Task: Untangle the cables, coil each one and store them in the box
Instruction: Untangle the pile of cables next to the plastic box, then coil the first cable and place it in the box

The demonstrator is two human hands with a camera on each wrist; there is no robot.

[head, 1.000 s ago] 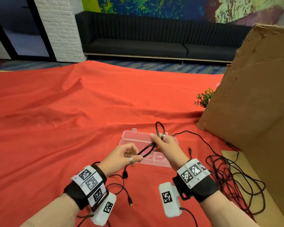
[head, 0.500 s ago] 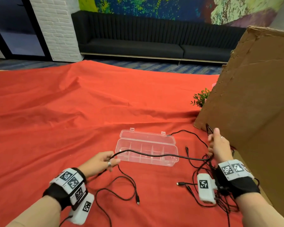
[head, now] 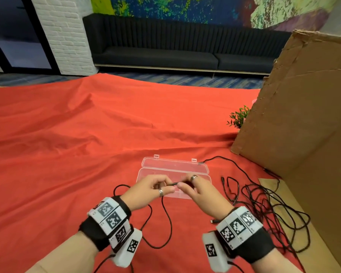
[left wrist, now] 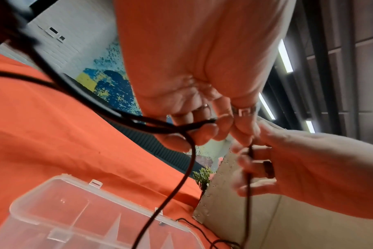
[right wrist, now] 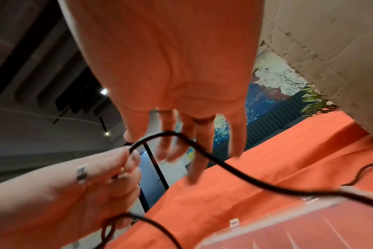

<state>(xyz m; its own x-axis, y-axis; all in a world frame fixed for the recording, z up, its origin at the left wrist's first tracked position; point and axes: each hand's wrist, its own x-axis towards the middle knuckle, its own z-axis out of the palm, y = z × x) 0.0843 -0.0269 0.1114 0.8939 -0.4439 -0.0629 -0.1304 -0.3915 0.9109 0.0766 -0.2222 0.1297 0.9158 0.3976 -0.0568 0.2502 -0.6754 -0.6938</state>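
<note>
Both hands meet just above the clear plastic box (head: 175,166), which lies open on the red cloth. My left hand (head: 162,185) pinches a thin black cable (head: 173,183), with a few strands gathered in its curled fingers (left wrist: 202,133). My right hand (head: 187,184) holds the same cable beside it, between thumb and fingers. In the right wrist view the cable (right wrist: 224,166) arches past the right fingers (right wrist: 200,146) and drops toward the box. Slack cable (head: 168,219) loops on the cloth under my wrists. The box compartments look empty.
A tangle of black cables (head: 264,209) lies right of the box, partly on a bare wooden surface. A large cardboard sheet (head: 303,115) leans at the right, with a small green plant (head: 238,117) behind its edge. Wrinkled red cloth (head: 67,144) spreads left and beyond.
My right hand has swung back from the cardboard side to meet the left hand over the box. The cable that was stretched between the hands now hangs slack.
</note>
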